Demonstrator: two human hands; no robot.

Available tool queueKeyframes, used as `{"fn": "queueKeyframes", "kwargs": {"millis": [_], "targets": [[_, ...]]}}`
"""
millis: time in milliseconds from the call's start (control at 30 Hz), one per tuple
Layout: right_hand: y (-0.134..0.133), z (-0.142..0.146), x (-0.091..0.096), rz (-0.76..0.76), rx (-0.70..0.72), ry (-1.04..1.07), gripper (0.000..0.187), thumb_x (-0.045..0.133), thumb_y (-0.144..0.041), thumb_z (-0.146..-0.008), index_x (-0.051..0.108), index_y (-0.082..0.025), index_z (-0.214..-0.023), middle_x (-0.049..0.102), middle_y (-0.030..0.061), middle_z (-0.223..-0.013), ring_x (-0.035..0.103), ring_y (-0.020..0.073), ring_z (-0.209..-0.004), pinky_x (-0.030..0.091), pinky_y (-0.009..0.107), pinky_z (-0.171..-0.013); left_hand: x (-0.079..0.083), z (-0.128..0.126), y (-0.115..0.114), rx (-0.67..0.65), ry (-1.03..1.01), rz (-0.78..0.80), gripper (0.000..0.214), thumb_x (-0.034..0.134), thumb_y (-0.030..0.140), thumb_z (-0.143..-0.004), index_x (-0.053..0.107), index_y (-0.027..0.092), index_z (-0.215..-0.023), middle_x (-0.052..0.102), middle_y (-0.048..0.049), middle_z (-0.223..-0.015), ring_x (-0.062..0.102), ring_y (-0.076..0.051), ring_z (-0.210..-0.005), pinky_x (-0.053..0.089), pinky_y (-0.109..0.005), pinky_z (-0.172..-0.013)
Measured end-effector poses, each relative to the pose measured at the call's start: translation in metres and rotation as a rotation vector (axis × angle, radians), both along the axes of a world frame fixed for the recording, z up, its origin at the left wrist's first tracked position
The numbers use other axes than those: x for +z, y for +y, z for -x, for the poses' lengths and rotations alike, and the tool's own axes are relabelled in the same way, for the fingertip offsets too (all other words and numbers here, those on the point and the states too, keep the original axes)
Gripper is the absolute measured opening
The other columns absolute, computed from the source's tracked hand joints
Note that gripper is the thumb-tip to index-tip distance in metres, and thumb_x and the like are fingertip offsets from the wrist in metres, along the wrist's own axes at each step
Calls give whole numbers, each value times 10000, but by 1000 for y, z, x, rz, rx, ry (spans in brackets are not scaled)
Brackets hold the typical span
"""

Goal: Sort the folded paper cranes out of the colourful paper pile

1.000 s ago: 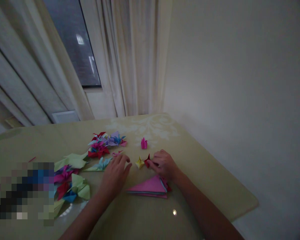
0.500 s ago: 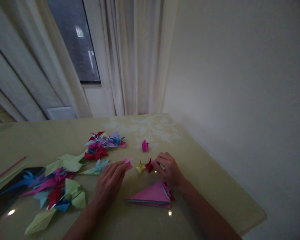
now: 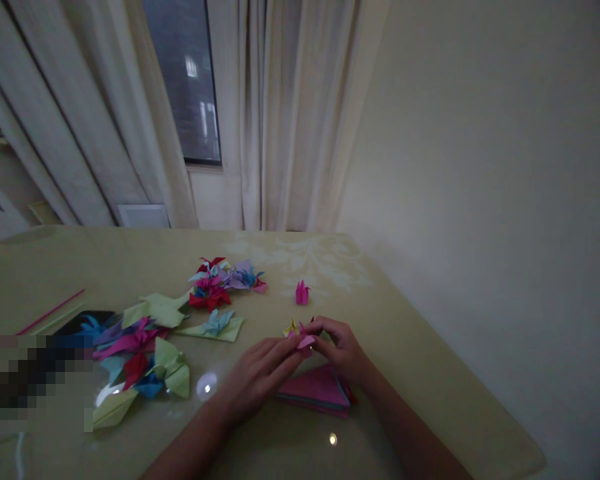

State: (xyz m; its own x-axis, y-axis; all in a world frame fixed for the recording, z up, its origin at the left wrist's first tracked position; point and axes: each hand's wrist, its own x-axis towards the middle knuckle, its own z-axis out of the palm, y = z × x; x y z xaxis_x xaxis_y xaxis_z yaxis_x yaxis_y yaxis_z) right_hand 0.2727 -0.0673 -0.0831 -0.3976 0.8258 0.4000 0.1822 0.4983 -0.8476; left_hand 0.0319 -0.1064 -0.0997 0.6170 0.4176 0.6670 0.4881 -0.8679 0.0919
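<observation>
My left hand [image 3: 260,377] and my right hand [image 3: 343,347] meet over a small pink folded paper piece [image 3: 305,342], fingertips pinched on it from both sides. A small yellow folded figure [image 3: 290,328] sits just behind the fingers. Under my hands lies a stack of pink triangular folded sheets [image 3: 320,393]. A lone pink folded flower [image 3: 303,293] stands farther back on the table.
Coloured folded paper figures lie in a heap at the back [image 3: 220,283] and another at the left [image 3: 140,360]. A pink stick [image 3: 50,311] lies far left. The yellowish table [image 3: 430,373] ends at the right by a wall. Curtains and a window stand behind.
My left hand has slid right to meet my right hand, and both now pinch the pink paper piece. The small red figure is no longer visible. The view has shifted.
</observation>
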Motion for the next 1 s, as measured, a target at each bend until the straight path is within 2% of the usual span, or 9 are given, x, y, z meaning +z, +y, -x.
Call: {"fn": "queueKeyframes", "kwargs": {"millis": [133,233,333,400,500,600,767,900,1000], "targets": [[2,0,-3,99,6,23,401,639,-569,-996,798,-201,-1001,774,53,-898,707,213,-845,549,317,-793,-4,-3,1,4,-2,2,423,443,176,-1088,515,241,-1500,661,-169,-1446,656,-227,-1299,582,-387,-1048],[2,2,-3,57,-20,8,328,722,-519,-952,799,-201,-969,780,52,-897,714,213,-851,557,315,-797,-4,-3,1,8,11,-31,397,470,178,-1080,537,220,-1469,650,-172,-1459,629,-234,-1332,573,-385,-1053],[8,-2,-2,-39,-148,14,306,721,-500,-948,791,-202,-962,787,68,-907,723,220,-856,572,323,-797,-6,5,6,90,32,-100,367,475,138,-1060,595,213,-1398,643,-162,-1467,652,-233,-1269,562,-373,-1030],[17,-10,-2,-108,-317,38,310,685,-496,-965,781,-201,-982,793,88,-938,732,234,-879,583,343,-819,-8,16,12,310,22,-107,373,470,97,-1032,639,214,-1343,652,-153,-1451,678,-249,-1185,554,-399,-997],[37,-28,-8,-159,-540,42,324,656,-492,-967,769,-192,-1009,805,112,-989,747,253,-890,595,380,-839,-8,35,24,764,39,2,388,505,114,-992,669,200,-1333,645,-167,-1445,651,-334,-1186,527,-483,-969],[54,-41,-19,-135,-577,5,353,639,-505,-958,769,-181,-1010,809,128,-1002,760,270,-905,601,410,-863,-7,50,30,1011,166,133,410,505,141,-981,676,173,-1352,663,-186,-1392,610,-386,-1216,504,-515,-951],[64,-43,-37,-75,-493,-49,349,616,-465,-955,764,-177,-1085,810,140,-1063,774,279,-960,614,420,-881,-6,59,31,983,288,204,444,421,36,-958,713,151,-1273,732,-153,-1207,654,-328,-1084,502,-432,-901],[66,-45,-43,-46,-487,-85,378,598,-381,-945,713,-158,-1229,799,151,-1119,782,269,-919,626,412,-837,-7,58,32,903,209,142,424,468,53,-946,710,188,-1265,752,-126,-1196,666,-311,-1092,488,-426,-921],[67,-47,-45,-59,-486,-119,371,584,-371,-939,717,-154,-1209,787,148,-1127,772,253,-896,622,387,-813,-11,55,33,811,96,83,429,470,67,-962,687,207,-1304,772,-108,-1155,687,-288,-1071,472,-431,-969]]}}
